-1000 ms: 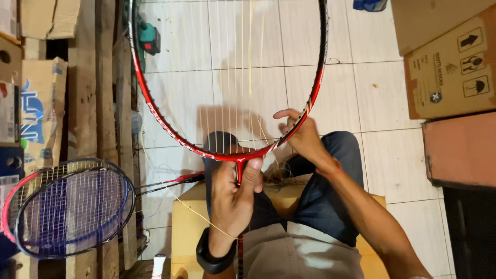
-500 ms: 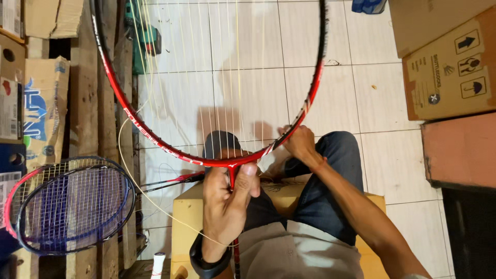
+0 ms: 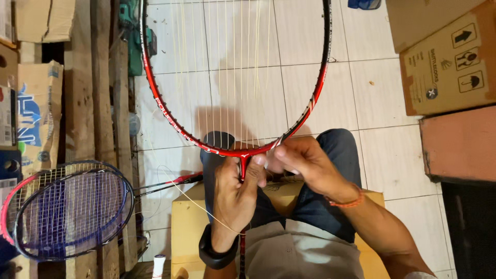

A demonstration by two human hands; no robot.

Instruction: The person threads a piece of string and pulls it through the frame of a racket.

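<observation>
Across the middle of the frame, a red-and-black badminton racket frame, only partly strung with pale vertical strings (image 3: 235, 77), stands head-up from the person's lap, its oval reaching past the top edge. It seems held this way so the throat sits close to the body while the open head stays over the white tiled floor (image 3: 382, 103), leaving the strings free to be worked.

The left hand (image 3: 235, 194) is closed around the racket's throat and upper shaft at lower centre, thumb and fingers wrapped tight, apparently to keep the frame from turning. A black band circles that wrist. A loose pale string end (image 3: 196, 204) trails from the frame's lower left, down past this hand toward the lower centre.

The right hand (image 3: 305, 165), just right of the throat, has its fingertips pinched together at the bottom rim of the frame, touching it; it appears to pinch a string there, though the string itself is too thin to be sure of. So the racket lies directly above and between both hands.

At lower left, two finished rackets with blue strings (image 3: 67, 212) lie on wooden pallet slats (image 3: 77, 103), well apart from the hands. Brown cardboard boxes (image 3: 449, 62) sit at upper right.
</observation>
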